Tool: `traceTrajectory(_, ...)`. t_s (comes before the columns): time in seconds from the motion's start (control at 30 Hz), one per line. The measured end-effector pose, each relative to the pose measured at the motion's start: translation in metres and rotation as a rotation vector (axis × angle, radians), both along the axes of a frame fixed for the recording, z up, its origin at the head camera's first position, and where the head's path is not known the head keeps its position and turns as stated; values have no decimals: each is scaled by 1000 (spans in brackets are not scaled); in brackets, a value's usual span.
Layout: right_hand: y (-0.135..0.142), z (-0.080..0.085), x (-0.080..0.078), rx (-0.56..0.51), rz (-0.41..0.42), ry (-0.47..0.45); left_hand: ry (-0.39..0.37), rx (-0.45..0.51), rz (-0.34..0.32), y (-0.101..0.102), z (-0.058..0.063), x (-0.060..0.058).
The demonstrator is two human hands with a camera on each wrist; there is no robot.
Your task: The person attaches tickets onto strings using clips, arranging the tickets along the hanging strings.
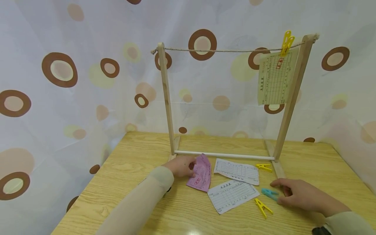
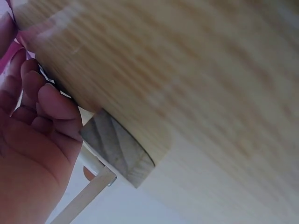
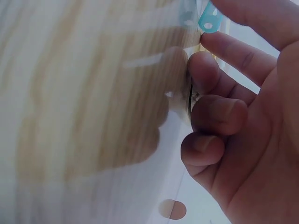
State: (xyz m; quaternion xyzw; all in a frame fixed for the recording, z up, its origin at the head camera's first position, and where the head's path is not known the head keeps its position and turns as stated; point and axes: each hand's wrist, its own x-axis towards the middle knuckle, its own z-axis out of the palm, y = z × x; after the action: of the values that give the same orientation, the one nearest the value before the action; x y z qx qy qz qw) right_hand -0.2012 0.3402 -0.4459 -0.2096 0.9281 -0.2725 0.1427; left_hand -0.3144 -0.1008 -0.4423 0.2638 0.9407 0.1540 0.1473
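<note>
A pink printed slip (image 1: 203,176) lies bowed on the table, its left edge between the thumb and fingers of my left hand (image 1: 182,165). The left wrist view shows a bit of pink at that thumb, while the other fingers are curled. Around the handle end of a light-blue clothespin (image 1: 269,194), my right hand (image 1: 299,195) holds thumb and index finger apart; the clothespin (image 3: 211,19) shows between them in the right wrist view. Two white printed slips (image 1: 238,170) overlap between the hands. Yellow clothespins (image 1: 263,208) lie to their right, one near, one farther back.
Behind the slips stands a wooden frame (image 1: 166,98) with a rope (image 1: 211,51) across its top and a white bar (image 1: 224,155) low down. Yellow clothespins (image 1: 286,44) hold a pale-yellow slip (image 1: 276,78) near the right post. A dotted curtain (image 1: 123,39) hangs behind the wooden table (image 1: 135,147).
</note>
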Motion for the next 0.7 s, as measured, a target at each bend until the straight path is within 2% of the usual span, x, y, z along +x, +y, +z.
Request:
traceTrajectory(0.17, 0, 0, -1, 23, -8, 18, -21, -14, 27, 1, 0, 3)
traceTrajectory(0.33, 0, -1, -2, 53, -35, 22, -8, -28, 62, 2, -2, 5)
traceTrajectory(0.57, 0, -3, -4, 84, -57, 15, 7, -20, 63, 2, 0, 8)
traceTrajectory(0.7, -1, -4, -4, 103, -51, 51, 4, -6, 55, 2, 1, 8)
